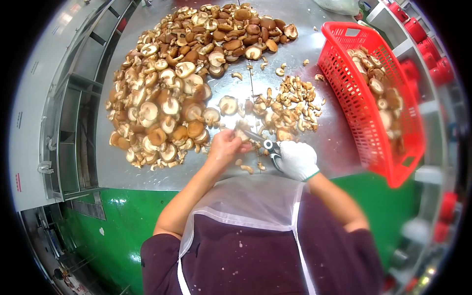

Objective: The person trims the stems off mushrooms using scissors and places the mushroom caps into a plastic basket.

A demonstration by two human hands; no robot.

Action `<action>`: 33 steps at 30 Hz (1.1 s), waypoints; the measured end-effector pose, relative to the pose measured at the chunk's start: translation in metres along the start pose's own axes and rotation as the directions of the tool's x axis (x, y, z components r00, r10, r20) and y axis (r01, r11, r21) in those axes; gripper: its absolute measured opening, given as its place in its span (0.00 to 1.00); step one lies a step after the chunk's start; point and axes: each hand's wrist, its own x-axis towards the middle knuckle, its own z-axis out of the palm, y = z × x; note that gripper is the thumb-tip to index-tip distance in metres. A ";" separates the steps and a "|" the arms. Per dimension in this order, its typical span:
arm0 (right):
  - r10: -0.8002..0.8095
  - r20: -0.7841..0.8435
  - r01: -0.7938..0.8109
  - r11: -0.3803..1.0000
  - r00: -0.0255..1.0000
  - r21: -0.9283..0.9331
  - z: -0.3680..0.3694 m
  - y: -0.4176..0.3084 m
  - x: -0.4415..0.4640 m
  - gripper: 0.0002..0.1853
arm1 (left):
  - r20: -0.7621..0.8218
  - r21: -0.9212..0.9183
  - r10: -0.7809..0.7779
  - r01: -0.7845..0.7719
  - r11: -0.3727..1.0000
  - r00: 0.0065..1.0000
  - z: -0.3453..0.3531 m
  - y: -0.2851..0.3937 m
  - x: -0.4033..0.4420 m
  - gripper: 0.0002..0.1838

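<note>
Taking the scissors (265,142) as the middle of our clock, we've got the left hand (228,146) at nine, bare, its fingers drawn together and pinching a pale mushroom (241,132) right by the blades at ten. It's a blur in there, and we can't tell whether those blades are parted or closed! Over at four, the right hand (297,160) wears a white glove, curled tight around the dark handles.

Look at that spread on the steel desk (334,152)! From nine round to twelve we have one great mushroom heap (167,93), brown caps and creamy gills tumbled together, stems poking every which way. One loose cap (228,105) lies near the heap's edge at eleven, gills up. Up at one, a smaller pile of cut stems (292,103), and a few stray pieces (247,168) down at seven, close to the hands.

Out at two to three, a red basket (339,73) leans with more mushrooms (386,98) inside. Down at six we see a translucent apron (246,201) over a dark top, and green floor (123,216) shining at eight.
</note>
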 end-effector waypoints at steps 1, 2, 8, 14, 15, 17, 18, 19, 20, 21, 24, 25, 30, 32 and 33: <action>0.012 0.039 -0.012 1.000 0.999 0.008 0.000 0.001 0.002 0.13 | -0.008 0.002 -0.016 0.016 1.000 1.000 -0.002 -0.001 0.000 0.12; 0.022 0.078 -0.023 1.000 0.997 0.016 0.000 0.000 0.003 0.13 | -0.022 -0.036 -0.040 0.039 0.999 0.999 -0.004 -0.001 0.001 0.11; 0.111 -0.126 -0.025 0.837 0.986 0.547 0.041 0.023 -0.006 0.15 | 0.238 -0.665 -0.089 0.229 0.710 0.967 -0.031 -0.010 0.014 0.09; 0.505 -0.038 -0.227 0.452 0.862 0.862 0.062 0.072 -0.027 0.08 | 0.508 -0.826 0.169 0.423 0.372 0.844 -0.030 -0.003 0.013 0.08; 0.540 0.038 -0.193 0.234 0.841 0.953 0.082 0.088 -0.032 0.06 | 0.464 -0.821 0.074 0.398 0.409 0.883 -0.023 0.009 0.010 0.12; 0.527 -0.057 -0.108 0.278 0.848 0.954 0.088 0.094 -0.034 0.05 | 0.447 -0.748 0.013 0.365 0.555 0.895 -0.008 0.030 0.020 0.14; 0.519 -0.099 -0.072 0.299 0.849 0.951 0.090 0.093 -0.038 0.05 | 0.432 -0.703 -0.019 0.351 0.619 0.901 0.000 0.043 0.028 0.16; 0.533 -0.090 -0.078 0.285 0.841 0.955 0.091 0.092 -0.039 0.04 | 0.429 -0.620 -0.007 0.300 0.725 0.903 0.014 0.061 0.041 0.17; 0.554 -0.080 -0.082 0.261 0.829 0.962 0.096 0.093 -0.039 0.04 | 0.423 -0.531 0.008 0.241 0.813 0.906 0.035 0.085 0.053 0.19; 0.556 -0.134 -0.067 0.327 0.820 0.943 0.106 0.097 -0.037 0.04 | 0.405 -0.460 0.017 0.188 0.868 0.914 0.062 0.118 0.053 0.18; 0.563 -0.136 -0.074 0.335 0.815 0.939 0.103 0.095 -0.036 0.04 | 0.502 -0.452 0.186 0.073 0.889 0.844 0.138 0.194 0.045 0.15; 0.535 -0.249 -0.039 0.470 0.807 0.882 0.122 0.107 -0.034 0.03 | 0.552 -0.428 0.251 0.012 0.904 0.795 0.157 0.204 0.050 0.15; 0.582 -0.195 -0.047 0.374 0.789 0.926 0.117 0.103 -0.033 0.03 | 0.589 -0.156 0.354 -0.327 0.932 0.727 0.259 0.235 0.085 0.13; 0.621 -0.044 -0.057 0.142 0.782 0.988 0.111 0.102 -0.030 0.03 | 0.718 -0.039 0.421 -0.572 0.819 0.554 0.262 0.231 0.095 0.22; 0.624 -0.104 -0.054 0.229 0.774 0.972 0.112 0.102 -0.030 0.03 | 0.752 -0.029 0.504 -0.743 0.669 0.425 0.258 0.209 0.110 0.25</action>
